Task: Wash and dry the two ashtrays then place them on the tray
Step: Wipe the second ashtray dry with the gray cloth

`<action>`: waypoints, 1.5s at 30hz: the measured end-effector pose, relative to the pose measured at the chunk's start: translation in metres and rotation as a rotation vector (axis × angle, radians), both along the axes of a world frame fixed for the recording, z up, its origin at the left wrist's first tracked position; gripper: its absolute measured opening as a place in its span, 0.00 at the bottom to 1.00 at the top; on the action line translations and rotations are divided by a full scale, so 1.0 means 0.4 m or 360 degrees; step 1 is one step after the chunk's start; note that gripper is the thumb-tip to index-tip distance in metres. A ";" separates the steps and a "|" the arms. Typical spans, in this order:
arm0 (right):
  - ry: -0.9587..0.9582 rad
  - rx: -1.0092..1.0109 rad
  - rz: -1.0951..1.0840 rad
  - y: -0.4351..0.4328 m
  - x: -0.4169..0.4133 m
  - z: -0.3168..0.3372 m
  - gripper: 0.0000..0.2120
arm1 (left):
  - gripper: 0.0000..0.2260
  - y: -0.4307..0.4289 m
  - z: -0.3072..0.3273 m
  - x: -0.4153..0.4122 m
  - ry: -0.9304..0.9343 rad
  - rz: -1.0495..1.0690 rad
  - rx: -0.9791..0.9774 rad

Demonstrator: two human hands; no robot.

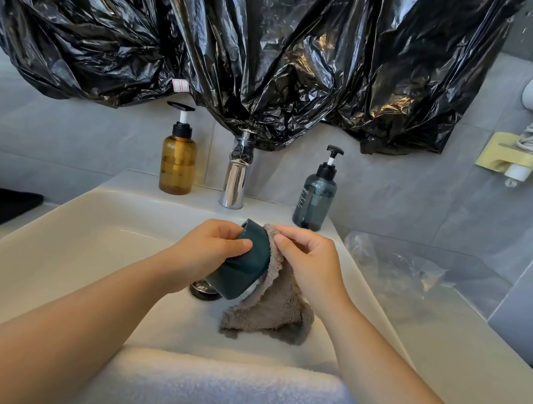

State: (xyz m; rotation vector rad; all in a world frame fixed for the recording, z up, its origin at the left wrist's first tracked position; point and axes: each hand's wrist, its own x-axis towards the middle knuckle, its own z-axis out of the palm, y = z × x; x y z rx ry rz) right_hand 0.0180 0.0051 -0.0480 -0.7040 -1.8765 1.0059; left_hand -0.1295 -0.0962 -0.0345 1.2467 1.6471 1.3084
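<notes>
My left hand (214, 249) grips a dark teal ashtray (242, 267) tilted on its side above the white sink basin (90, 228). Against the ashtray's open face, my right hand (308, 262) presses a fluffy grey cloth (275, 302), whose loose end hangs down into the basin. The ashtray's inside is hidden by the cloth. A second ashtray and a tray do not show in this view.
A chrome faucet (235, 180) stands behind the sink between an amber pump bottle (177, 162) and a dark blue pump bottle (315, 198). The drain (201, 290) lies under the ashtray. A white towel (224, 398) drapes the front edge. Clear plastic (396, 268) lies right; black plastic sheeting (246, 45) hangs above.
</notes>
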 end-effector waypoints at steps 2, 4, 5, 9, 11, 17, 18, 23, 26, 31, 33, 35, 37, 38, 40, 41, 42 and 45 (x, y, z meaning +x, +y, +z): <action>0.0017 0.0159 0.0057 -0.012 0.002 0.007 0.11 | 0.08 -0.002 -0.003 0.000 0.0045 0.0016 0.0003; 0.0001 0.0362 0.0118 -0.028 -0.007 0.012 0.11 | 0.08 -0.005 -0.006 -0.001 0.0115 -0.0015 0.0025; -0.0013 0.0433 0.0144 -0.034 -0.013 0.013 0.11 | 0.07 -0.006 -0.008 -0.001 0.0145 -0.0041 0.0033; -0.0062 0.0262 0.0109 -0.022 -0.020 0.009 0.11 | 0.08 -0.008 -0.009 -0.002 0.0189 -0.0067 0.0002; -0.0067 0.0113 0.0045 -0.004 -0.007 0.003 0.11 | 0.08 -0.006 -0.010 -0.005 0.0200 -0.0077 -0.0019; -0.0040 0.0224 0.0197 -0.016 0.005 0.011 0.11 | 0.07 -0.009 -0.005 -0.002 0.0204 -0.0106 0.0022; -0.0058 0.0290 0.0220 -0.022 0.001 0.014 0.11 | 0.07 -0.010 -0.006 -0.002 0.0215 -0.0129 0.0029; -0.0046 -0.0019 0.0085 0.002 -0.010 0.004 0.12 | 0.08 -0.015 -0.005 0.000 0.0212 -0.0212 0.0081; 0.0071 -0.0442 0.0072 0.014 0.006 0.002 0.09 | 0.08 -0.021 0.000 0.004 0.0167 -0.0244 0.0068; 0.0119 -0.0591 0.0185 0.004 -0.002 0.003 0.08 | 0.14 -0.013 0.002 0.005 -0.0027 -0.0183 -0.0024; 0.0111 -0.0583 0.0237 -0.003 -0.007 0.001 0.08 | 0.18 -0.010 0.002 0.006 -0.0064 -0.0100 -0.0090; 0.0065 -0.0499 0.0254 -0.009 -0.005 0.007 0.08 | 0.13 -0.008 0.000 0.005 -0.0054 -0.0055 -0.0101; 0.0016 -0.0371 0.0219 -0.008 0.000 0.010 0.08 | 0.09 -0.005 -0.003 0.002 0.0008 -0.0070 -0.0068; 0.0006 -0.0328 0.0169 -0.004 0.003 0.009 0.08 | 0.08 -0.005 -0.004 0.002 0.0034 -0.0073 -0.0061; 0.0009 -0.0280 0.0035 0.005 0.007 0.004 0.09 | 0.08 -0.008 -0.002 0.003 0.0075 -0.0037 -0.0038; 0.0012 -0.0262 -0.0008 0.008 0.011 0.001 0.09 | 0.08 -0.009 0.001 0.003 0.0074 -0.0014 -0.0025; 0.0006 -0.0237 -0.0028 0.009 0.014 0.001 0.09 | 0.08 -0.010 0.004 0.003 0.0065 -0.0002 -0.0013; -0.0029 -0.0063 0.0041 -0.003 0.017 0.011 0.09 | 0.08 -0.010 0.004 0.003 0.0110 0.0018 0.0000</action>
